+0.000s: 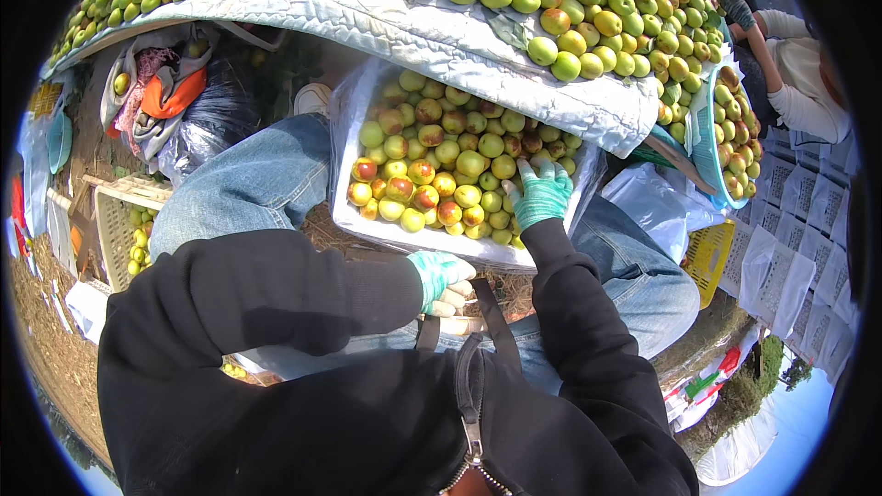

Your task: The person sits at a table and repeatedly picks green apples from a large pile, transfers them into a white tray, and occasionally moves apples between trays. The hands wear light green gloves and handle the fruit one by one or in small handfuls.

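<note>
A white foam box (342,207), lined with clear plastic, stands between my knees and holds many green and reddish-brown jujubes (427,156). My right hand (540,193), in a green and white glove, lies palm down on the jujubes at the box's right side, its fingers spread. In a matching glove, my left hand (443,282) hovers near my lap, just outside the box's near edge. Its fingers are curled, and whatever lies inside them is hidden. A dark strap (496,321) hangs beside its fingertips.
A large jujube heap (588,9) rests on a pale quilted sheet (386,28) beyond the box. Right of it are a blue basket (706,142) of jujubes, a yellow crate (709,262) and another person's arm (767,60). Bags (197,129) and a beige basket (115,230) lie left.
</note>
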### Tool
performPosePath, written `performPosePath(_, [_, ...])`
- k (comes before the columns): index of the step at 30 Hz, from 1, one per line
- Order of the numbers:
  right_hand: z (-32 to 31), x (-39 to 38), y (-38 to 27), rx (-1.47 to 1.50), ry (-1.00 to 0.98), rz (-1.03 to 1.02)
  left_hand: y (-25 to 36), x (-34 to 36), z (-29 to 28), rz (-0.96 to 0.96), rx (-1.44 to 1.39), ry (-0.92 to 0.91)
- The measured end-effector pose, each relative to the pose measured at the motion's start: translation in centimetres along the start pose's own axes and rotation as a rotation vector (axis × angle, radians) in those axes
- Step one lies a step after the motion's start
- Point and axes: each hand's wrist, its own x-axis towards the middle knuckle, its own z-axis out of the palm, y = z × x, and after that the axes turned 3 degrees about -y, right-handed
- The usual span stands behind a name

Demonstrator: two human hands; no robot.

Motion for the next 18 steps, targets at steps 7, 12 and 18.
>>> performPosePath(7, [-11.3, 6.6, -0.5, 0.472, 0.54, -0.246, 4.1, -1.7, 1.6, 0.162, -0.035, 0.01])
performPosePath(12, [-14.9, 18.6, 0.8, 0.465, 0.531, -0.169, 8.9, -1.9, 3.1, 0.288, -0.099, 0.017])
performPosePath(18, [-15.0, 23.4, -0.7, -0.091, 0.167, -0.173, 12.8, -1.9, 5.3, 0.337, -0.131, -0.007])
